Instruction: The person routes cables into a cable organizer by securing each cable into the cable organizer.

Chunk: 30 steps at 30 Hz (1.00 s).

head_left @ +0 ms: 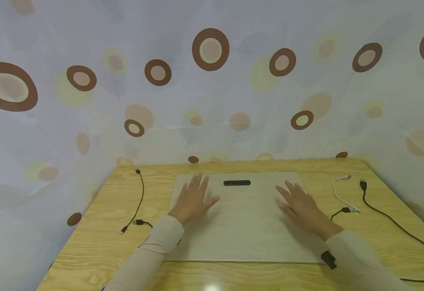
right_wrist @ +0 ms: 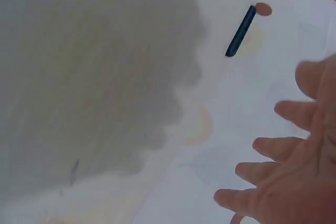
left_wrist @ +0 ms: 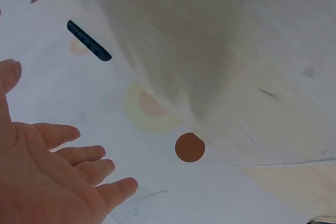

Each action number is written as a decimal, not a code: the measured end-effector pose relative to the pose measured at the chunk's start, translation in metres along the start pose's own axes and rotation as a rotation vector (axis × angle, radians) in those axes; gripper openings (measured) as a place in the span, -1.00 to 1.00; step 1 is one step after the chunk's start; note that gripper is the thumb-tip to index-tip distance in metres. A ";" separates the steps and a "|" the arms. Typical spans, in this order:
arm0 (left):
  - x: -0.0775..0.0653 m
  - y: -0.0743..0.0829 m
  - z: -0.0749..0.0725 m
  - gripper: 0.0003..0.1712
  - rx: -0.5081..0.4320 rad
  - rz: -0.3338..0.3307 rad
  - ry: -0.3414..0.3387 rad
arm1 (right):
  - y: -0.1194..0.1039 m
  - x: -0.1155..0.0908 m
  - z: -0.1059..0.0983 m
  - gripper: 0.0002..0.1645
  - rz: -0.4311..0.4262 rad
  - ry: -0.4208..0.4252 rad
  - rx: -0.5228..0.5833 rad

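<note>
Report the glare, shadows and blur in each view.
Head view: a small bright glare spot on the yellow wood-grain table at the bottom of the frame, soft shadows on the pale rectangular board; left wrist view: a broad, soft-edged dark patch across the board; right wrist view: a similar dark patch filling the left side, its edges blurry.

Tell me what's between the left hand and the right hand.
Head view: part of the pale board and a dark bar lie between the left hand and right hand.

The pale board [head_left: 242,222] looks smooth, its dark strip [head_left: 237,183] plastic, the wood-grained table [head_left: 88,242] glossy, the backdrop [head_left: 212,93] creased cloth.
</note>
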State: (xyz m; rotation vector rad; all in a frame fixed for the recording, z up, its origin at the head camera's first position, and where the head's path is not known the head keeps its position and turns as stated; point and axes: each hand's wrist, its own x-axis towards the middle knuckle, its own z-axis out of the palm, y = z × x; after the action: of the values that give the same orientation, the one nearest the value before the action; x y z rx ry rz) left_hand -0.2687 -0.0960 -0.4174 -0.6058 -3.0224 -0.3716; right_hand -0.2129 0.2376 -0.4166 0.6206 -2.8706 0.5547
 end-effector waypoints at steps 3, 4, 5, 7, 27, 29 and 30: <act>0.001 -0.001 -0.003 -0.09 -0.076 -0.021 0.065 | -0.008 -0.001 0.003 -0.42 -0.016 0.104 0.080; 0.001 -0.001 -0.005 -0.10 -0.117 -0.032 0.085 | -0.011 -0.002 0.004 -0.43 -0.007 0.131 0.121; 0.002 -0.001 -0.007 -0.11 -0.169 -0.050 0.103 | -0.014 -0.002 0.005 -0.44 0.013 0.155 0.172; 0.002 -0.002 -0.012 -0.13 -0.283 -0.092 0.140 | -0.021 -0.004 0.008 -0.46 0.052 0.189 0.302; -0.001 -0.090 -0.048 -0.52 -0.677 -0.322 0.282 | -0.089 -0.018 0.018 -0.39 0.258 -0.064 1.187; -0.002 -0.101 -0.051 -0.51 -0.699 -0.378 0.271 | -0.092 -0.020 0.019 -0.38 0.253 -0.092 1.200; -0.002 -0.106 -0.054 -0.52 -0.710 -0.401 0.275 | -0.093 -0.021 0.020 -0.37 0.250 -0.100 1.206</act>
State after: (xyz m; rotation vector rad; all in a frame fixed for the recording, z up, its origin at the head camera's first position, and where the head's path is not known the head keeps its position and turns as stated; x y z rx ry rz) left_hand -0.3084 -0.2042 -0.3894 0.0655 -2.6668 -1.4360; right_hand -0.1559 0.1588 -0.4094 0.3689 -2.4007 2.3577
